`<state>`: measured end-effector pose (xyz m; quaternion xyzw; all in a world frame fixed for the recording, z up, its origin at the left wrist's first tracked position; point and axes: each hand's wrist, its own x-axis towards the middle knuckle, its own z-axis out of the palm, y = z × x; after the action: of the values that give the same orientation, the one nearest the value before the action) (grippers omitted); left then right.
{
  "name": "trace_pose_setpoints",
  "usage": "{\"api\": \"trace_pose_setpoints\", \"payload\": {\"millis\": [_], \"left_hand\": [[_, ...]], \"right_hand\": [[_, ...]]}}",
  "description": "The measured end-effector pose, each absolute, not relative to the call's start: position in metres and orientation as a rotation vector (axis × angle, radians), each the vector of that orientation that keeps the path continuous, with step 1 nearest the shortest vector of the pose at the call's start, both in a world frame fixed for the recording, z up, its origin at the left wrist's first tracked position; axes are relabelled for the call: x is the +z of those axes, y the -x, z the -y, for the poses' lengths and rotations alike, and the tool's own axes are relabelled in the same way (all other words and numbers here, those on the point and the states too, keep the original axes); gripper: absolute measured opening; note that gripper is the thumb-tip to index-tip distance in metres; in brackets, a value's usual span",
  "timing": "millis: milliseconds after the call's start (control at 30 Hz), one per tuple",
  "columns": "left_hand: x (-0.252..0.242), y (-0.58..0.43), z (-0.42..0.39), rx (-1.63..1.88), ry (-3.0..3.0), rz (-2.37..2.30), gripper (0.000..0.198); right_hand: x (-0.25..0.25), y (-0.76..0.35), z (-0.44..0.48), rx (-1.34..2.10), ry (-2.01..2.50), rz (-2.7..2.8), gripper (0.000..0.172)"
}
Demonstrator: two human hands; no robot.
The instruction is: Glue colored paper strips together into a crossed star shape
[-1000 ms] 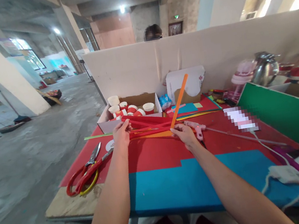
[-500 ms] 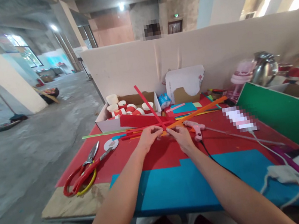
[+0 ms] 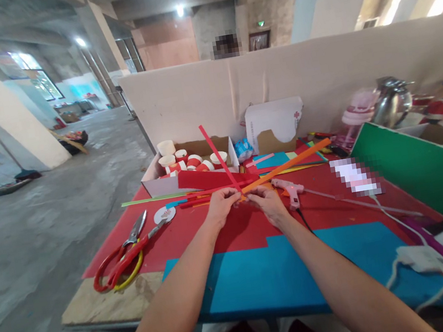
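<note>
Both hands meet over the red table covering, pinching the joined ends of two paper strips. My left hand is closed at the lower end of a red paper strip, which slants up and to the left. My right hand is closed at the near end of an orange paper strip, which stretches up to the right. A small folded orange bit shows between the fingertips; the exact fold is hidden. Just right of my right hand lies a pink glue gun. More red strips lie behind my left hand.
Red-handled scissors and pliers-like cutters lie at left. Behind stands a box of red-and-white paper cups. A green panel, cables and a white power strip are at right. A white partition closes off the back.
The orange strip has swung slightly, its far end moving left and up. The joined ends have shifted a little left and down. Both hands keep their pinch.
</note>
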<state>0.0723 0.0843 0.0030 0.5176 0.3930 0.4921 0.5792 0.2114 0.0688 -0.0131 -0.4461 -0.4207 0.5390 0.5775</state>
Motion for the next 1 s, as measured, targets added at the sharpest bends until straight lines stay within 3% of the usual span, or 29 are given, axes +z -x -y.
{"api": "trace_pose_setpoints", "payload": {"millis": [333,1000], "left_hand": [[0.0064,-0.0702,-0.0817,1.079,-1.303,-0.948,0.017],[0.0049,-0.0713,-0.0814,1.056,-1.204,-1.009,0.017]], "right_hand": [[-0.0121,-0.2109,-0.0663,1.438,0.966,0.883,0.035],[-0.0085,-0.2052,-0.0617,1.249,1.088,1.015,0.038]]}}
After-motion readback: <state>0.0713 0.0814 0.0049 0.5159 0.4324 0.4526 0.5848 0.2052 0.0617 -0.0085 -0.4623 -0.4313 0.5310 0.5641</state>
